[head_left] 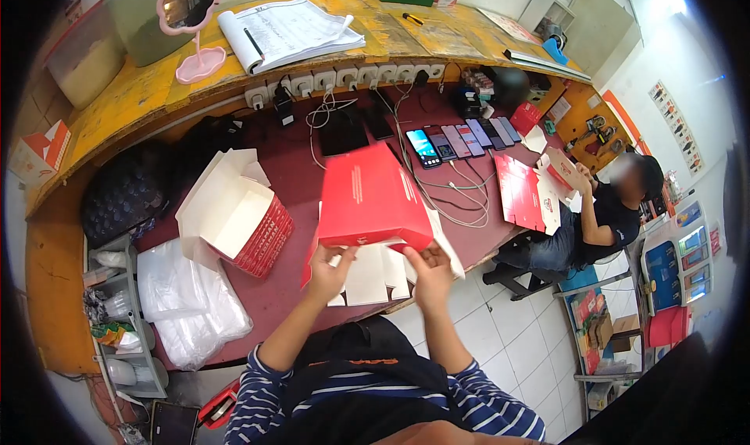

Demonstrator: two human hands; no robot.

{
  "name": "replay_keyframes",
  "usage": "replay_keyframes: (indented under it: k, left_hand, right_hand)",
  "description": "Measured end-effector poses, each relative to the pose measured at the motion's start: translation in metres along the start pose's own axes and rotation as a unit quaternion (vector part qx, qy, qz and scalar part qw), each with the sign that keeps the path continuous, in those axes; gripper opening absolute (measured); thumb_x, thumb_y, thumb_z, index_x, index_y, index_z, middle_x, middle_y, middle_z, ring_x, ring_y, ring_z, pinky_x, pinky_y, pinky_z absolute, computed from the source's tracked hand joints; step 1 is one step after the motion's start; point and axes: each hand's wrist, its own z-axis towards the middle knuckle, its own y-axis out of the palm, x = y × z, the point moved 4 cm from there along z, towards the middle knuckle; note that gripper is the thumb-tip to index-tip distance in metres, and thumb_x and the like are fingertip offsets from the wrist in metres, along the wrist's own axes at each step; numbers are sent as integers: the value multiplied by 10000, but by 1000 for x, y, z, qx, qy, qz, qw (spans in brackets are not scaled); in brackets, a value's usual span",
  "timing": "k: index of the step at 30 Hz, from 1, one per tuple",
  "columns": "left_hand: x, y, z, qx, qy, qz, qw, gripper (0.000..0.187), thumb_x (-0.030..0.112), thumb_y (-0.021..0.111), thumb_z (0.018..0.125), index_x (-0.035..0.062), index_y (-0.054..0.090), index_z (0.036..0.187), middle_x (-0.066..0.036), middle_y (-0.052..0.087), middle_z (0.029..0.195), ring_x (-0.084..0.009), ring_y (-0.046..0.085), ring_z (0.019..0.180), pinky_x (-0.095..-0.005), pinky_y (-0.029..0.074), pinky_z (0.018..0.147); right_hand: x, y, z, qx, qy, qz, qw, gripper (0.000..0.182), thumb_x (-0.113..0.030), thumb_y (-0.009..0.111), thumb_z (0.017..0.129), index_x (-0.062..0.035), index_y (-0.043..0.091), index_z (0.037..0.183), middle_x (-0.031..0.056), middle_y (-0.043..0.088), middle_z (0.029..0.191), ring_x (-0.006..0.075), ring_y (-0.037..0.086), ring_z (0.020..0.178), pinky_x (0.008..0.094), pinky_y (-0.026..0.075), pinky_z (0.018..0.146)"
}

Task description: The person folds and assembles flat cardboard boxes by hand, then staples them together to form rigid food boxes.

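Observation:
A red cardboard box (373, 199) with white print is held up in front of me, its near side toward my body. My left hand (331, 271) grips its lower left edge, thumb and fingers closed on the cardboard. At the lower right edge, my right hand (430, 271) pinches the same box. Flat cardboard blanks (371, 277) with white insides lie beneath it at the table's front edge. To the left stands an open red box (258, 234) with its white flaps raised.
Clear plastic bags (183, 304) lie at the left front. Several phones (424, 148) and white cables (461, 187) are behind the box. A co-worker (617, 210) sits at right, holding cardboard. A notebook (289, 31) and pink mirror (201, 64) stand on the yellow shelf (156, 93).

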Motion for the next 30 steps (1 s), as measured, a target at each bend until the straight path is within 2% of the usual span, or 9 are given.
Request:
replay_keyframes:
  k: [2,5,11,14,16,18,24,28,30]
  left_hand:
    - [16,22,-3,14,-30,-116,993,277,2,502,795,-23,401,1052,-100,562,912,-149,576,777,-267,496,630]
    - [19,29,-9,49,-28,-151,987,306,-14,501,789,-25,385,1073,-113,544,961,-152,574,791,-261,494,643]
    - [8,9,-7,-14,-119,-121,985,321,204,439,854,36,383,1122,-63,510,1056,-164,468,1027,-359,381,868]
    - [-15,1,-17,3,-287,-619,731,376,406,317,867,113,523,981,7,537,980,-169,453,1001,-364,362,830]
    - [-16,2,-20,23,-304,-600,740,281,324,403,863,95,565,844,4,555,857,-123,488,850,-289,379,753]
    - [-8,-3,-26,66,-212,-101,970,170,217,537,815,59,573,767,18,545,702,-59,472,653,-213,374,597]
    - [-6,4,-35,256,-170,-118,944,213,167,626,758,36,564,601,23,484,522,-12,385,454,-176,281,414]
    - [-6,-15,-36,58,-275,-40,959,276,268,660,709,47,564,575,3,489,491,-60,428,406,-203,313,379]
    - [33,-24,-27,-64,-66,437,895,293,309,689,646,37,581,638,-60,562,602,-141,494,438,-260,367,396]
  right_hand:
    - [4,21,-15,56,-70,-64,994,323,-20,598,728,-32,476,1026,67,563,916,136,538,842,263,438,726]
    - [34,41,-15,69,66,198,976,216,-103,605,750,-106,508,942,-12,547,868,74,496,713,199,376,564]
    - [36,34,-4,1,175,288,941,196,-79,598,751,-125,499,913,-42,515,795,36,388,568,172,321,495]
    - [38,29,1,55,105,206,971,249,-73,615,738,-110,489,949,-27,515,806,47,403,612,183,335,534]
    - [33,27,-2,104,7,48,993,325,-65,604,746,-84,466,1040,8,531,891,95,466,747,220,380,655]
    - [27,33,-7,75,-5,77,994,381,-54,590,752,-62,440,1101,45,528,993,158,477,924,282,377,816]
    - [58,55,-31,-4,114,316,942,470,22,539,768,-93,342,1179,79,473,1065,178,485,960,296,408,842]
    - [74,37,-8,25,145,199,969,405,-26,563,768,-87,403,1135,66,491,1031,157,488,942,281,418,810]
    - [59,40,0,-25,113,107,988,377,-175,564,790,-107,430,1135,83,501,1033,196,466,984,346,382,845]
